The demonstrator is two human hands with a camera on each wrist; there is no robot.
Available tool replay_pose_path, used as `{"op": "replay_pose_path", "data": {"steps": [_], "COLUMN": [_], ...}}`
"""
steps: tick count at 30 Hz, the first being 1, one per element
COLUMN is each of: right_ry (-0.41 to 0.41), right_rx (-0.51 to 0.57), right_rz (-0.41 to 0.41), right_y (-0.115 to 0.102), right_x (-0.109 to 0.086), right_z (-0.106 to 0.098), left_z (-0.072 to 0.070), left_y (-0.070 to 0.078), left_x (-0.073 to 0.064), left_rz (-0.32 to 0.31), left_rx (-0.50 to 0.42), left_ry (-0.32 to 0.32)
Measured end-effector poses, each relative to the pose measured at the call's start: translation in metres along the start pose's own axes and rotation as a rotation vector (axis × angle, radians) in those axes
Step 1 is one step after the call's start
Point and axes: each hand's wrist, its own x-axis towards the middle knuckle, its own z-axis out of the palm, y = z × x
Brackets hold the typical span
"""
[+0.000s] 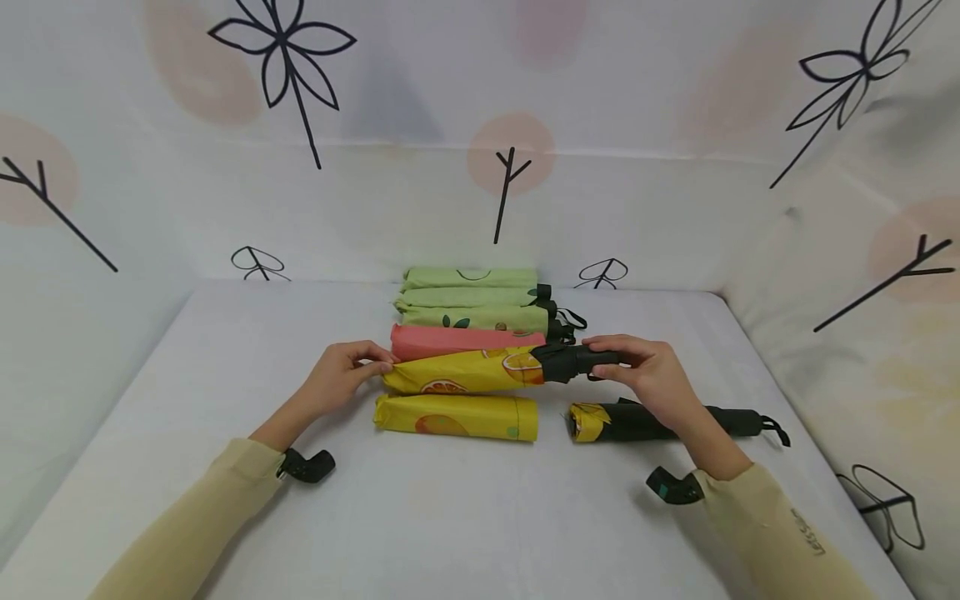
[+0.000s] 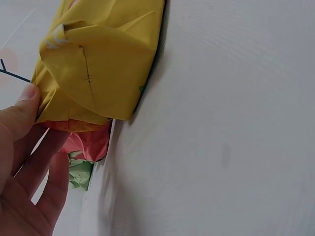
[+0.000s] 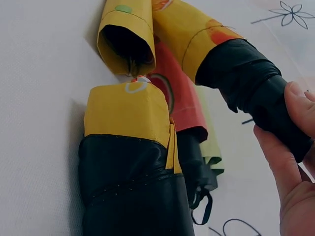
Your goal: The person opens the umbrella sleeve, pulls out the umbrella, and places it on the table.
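Both hands hold a folded umbrella in a yellow sleeve with orange slices [image 1: 465, 372]. At its left end, my left hand [image 1: 347, 375] pinches the sleeve between thumb and fingers. My right hand [image 1: 645, 373] grips the black handle [image 3: 275, 110] at the other end. Just in front lies a second yellow sleeve [image 1: 456, 417], its mouth open in the right wrist view. To the right of that sleeve, under my right forearm, lies a black folded umbrella [image 1: 637, 422] with a yellow end and a wrist strap. Behind the held umbrella is a pink one [image 1: 457, 340].
Several light green sleeved umbrellas [image 1: 472, 297] lie in a row behind the pink one, black handles to the right. A white cloth covers the table [image 1: 450, 517], and patterned fabric [image 1: 420, 208] hangs behind and at the sides. A small black device sits at each wrist.
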Motion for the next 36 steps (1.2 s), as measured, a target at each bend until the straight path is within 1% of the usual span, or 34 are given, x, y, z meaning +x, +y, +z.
{"op": "replay_pose_path", "data": {"steps": [6,10,18,21,27,30,32,33,36], "right_ry": [0.002,0.008,0.037,0.045,0.036,0.033,0.033,0.034,0.040], "right_rx": [0.004,0.018,0.057,0.061,0.051,0.036,0.029,0.035,0.045], "right_rz": [0.013,0.029,0.028,0.036,0.043,0.039,0.035,0.035,0.034], "right_y": [-0.001,0.000,0.002,0.002,0.000,-0.002,-0.003,-0.003,-0.002], "right_x": [-0.002,-0.003,-0.003,-0.003,-0.005,-0.005,-0.005,-0.006,-0.006], "right_z": [-0.001,-0.002,-0.003,-0.005,-0.007,-0.008,-0.009,-0.009,-0.012], "left_z": [-0.001,0.000,0.000,-0.001,-0.002,-0.002,-0.002,-0.003,-0.003], "left_y": [0.001,0.001,0.001,0.002,0.001,0.000,0.002,0.006,0.006], "left_x": [0.000,0.000,0.000,0.000,0.000,0.001,0.001,0.001,0.001], "left_rz": [0.003,0.018,0.057,0.077,0.165,0.198,0.207,0.214,0.212], "left_rx": [0.013,0.012,-0.036,-0.043,-0.037,-0.044,-0.033,-0.028,-0.010], "left_ry": [0.006,0.008,0.014,0.016,0.025,0.027,0.030,0.032,0.047]}}
